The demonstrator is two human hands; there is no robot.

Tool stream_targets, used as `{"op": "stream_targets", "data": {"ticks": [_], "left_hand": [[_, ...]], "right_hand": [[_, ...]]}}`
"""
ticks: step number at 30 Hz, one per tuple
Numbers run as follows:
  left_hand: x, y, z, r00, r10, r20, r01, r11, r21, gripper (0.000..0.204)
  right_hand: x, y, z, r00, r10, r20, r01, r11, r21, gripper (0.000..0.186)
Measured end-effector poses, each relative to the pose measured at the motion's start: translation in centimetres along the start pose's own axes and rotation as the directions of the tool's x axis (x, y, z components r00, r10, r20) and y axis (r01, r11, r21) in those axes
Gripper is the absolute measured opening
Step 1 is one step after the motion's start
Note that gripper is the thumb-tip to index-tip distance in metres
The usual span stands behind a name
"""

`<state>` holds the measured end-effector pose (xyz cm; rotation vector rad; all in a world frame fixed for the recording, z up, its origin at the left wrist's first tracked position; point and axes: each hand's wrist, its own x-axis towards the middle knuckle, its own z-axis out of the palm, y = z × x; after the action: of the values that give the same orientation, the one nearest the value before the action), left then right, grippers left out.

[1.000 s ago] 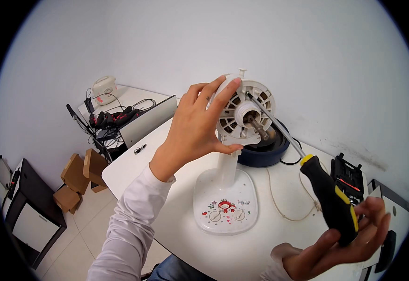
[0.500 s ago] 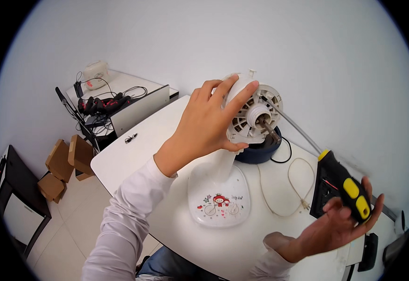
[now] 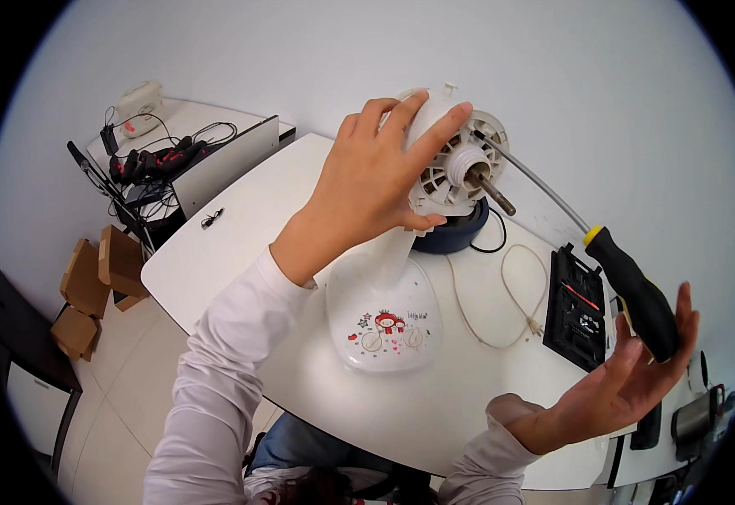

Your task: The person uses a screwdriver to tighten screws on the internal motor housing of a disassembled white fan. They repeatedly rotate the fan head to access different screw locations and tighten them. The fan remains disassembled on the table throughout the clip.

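Observation:
A white electric fan (image 3: pixel 446 126) without its blades or front grille stands on the table, its motor shaft (image 3: pixel 495 196) pointing toward the lower right. My left hand (image 3: pixel 367 177) is wrapped over the motor housing, fingers on top and thumb below. In my right hand (image 3: pixel 624 383) lies the black-and-yellow handle of a long screwdriver (image 3: pixel 633 286), cradled loosely between thumb and fingers. Its tip meets the slotted front plate of the housing, on the side near the wall. Below, the fan's white base (image 3: pixel 384 337) carries a red cartoon print.
Behind the fan sits a dark blue round object (image 3: pixel 452 234). A pale power cord (image 3: pixel 502 341) loops on the white table (image 3: pixel 317 379), near a black tool case (image 3: pixel 576 311). At the left are cardboard boxes (image 3: pixel 90 278) and a second table (image 3: pixel 241 126) with cables and a rice cooker (image 3: pixel 140 108).
The screwdriver handle has turned, so its yellow patches face away, and my right fingers have shifted around it. The view has tilted, showing more of the tool case. My left hand keeps its hold.

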<state>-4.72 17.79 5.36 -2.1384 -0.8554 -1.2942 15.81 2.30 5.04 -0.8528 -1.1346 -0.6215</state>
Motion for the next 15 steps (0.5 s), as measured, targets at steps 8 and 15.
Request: {"op": "stream_targets", "data": {"ticks": [8, 15], "left_hand": [[0.1, -0.1, 0.0, 1.000, -0.008, 0.003, 0.008, 1.000, -0.004, 0.109], [0.1, -0.2, 0.1, 1.000, -0.004, 0.005, 0.004, 1.000, -0.020, 0.109]], "right_hand": [[-0.8, 0.2, 0.0, 0.997, 0.060, -0.042, -0.057, 0.997, 0.048, 0.071], [-0.6, 0.7, 1.4, 0.988, 0.133, -0.073, -0.103, 0.941, 0.324, 0.063]]}}
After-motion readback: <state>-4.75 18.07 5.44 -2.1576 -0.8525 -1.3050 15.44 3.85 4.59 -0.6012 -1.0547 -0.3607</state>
